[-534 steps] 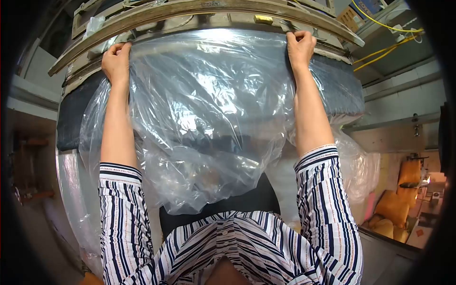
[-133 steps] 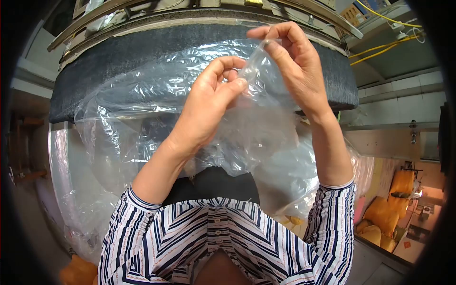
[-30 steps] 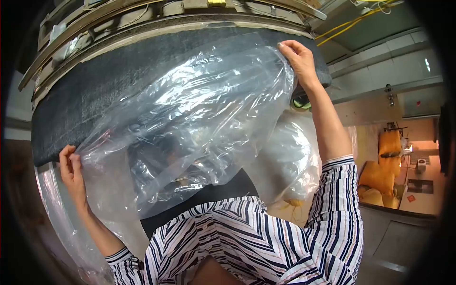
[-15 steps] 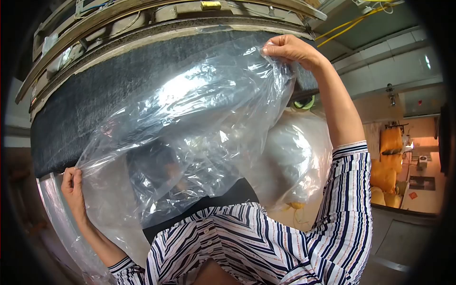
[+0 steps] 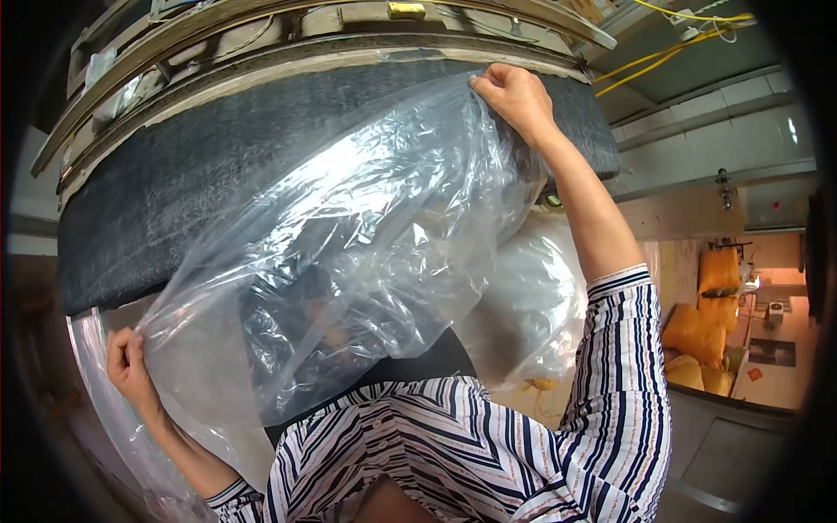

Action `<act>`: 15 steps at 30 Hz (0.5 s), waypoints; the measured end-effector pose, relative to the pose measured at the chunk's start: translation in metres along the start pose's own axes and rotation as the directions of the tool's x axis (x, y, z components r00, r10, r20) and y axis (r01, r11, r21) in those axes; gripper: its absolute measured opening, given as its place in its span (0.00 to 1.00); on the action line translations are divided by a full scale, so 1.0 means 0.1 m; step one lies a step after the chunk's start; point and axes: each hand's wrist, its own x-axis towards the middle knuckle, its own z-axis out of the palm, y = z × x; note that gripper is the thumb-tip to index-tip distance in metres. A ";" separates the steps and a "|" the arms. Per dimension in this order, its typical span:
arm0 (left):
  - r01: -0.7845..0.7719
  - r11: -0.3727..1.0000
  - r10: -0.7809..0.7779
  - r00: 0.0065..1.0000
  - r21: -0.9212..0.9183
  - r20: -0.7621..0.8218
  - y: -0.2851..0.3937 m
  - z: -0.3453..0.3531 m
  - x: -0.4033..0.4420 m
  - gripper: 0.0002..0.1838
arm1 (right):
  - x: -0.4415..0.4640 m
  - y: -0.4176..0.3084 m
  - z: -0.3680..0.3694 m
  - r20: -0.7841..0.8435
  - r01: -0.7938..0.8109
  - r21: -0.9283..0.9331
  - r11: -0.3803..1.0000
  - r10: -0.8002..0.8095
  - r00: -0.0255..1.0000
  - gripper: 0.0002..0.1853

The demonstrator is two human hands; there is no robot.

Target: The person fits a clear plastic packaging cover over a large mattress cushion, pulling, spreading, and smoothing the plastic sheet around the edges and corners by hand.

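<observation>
Your left hand (image 5: 129, 366), lower left, and right hand (image 5: 521, 100), upper centre, each pinch the film (image 5: 366, 192) at 1 point; this wide spacing likely keeps it spread mid-frame, partly over the pad (image 5: 174, 183).

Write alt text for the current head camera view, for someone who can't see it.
A person's two bare hands, left low and right high, stretch a crumpled sheet of clear plastic film diagonally before a long dark-grey padded surface. The person wears a shirt with dark and white stripes; yellow cables hang at upper right.
</observation>
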 end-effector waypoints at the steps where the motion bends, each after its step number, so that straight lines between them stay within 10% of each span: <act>1: 0.025 1.000 -0.025 0.999 0.001 0.023 0.03 -0.05 -0.10 0.06 | -0.01 0.00 0.01 -0.029 0.029 -0.003 1.000 -0.029 0.999 0.17; 5: 0.137 0.990 -0.139 0.988 0.035 0.061 0.07 0.01 -0.39 0.04 | 0.06 0.15 0.21 -0.094 0.151 0.175 0.973 -0.136 0.986 0.20; 9: 0.209 0.973 -0.219 0.970 -0.097 -0.107 -0.04 0.07 -0.30 0.06 | 0.27 0.23 0.29 0.204 0.035 0.484 0.874 -0.152 0.967 0.13; 15: -0.108 0.743 -0.240 0.879 -0.660 -0.413 0.52 0.02 0.68 0.11 | 0.30 -0.35 -0.08 -0.006 0.008 0.978 0.210 -0.010 1.000 0.09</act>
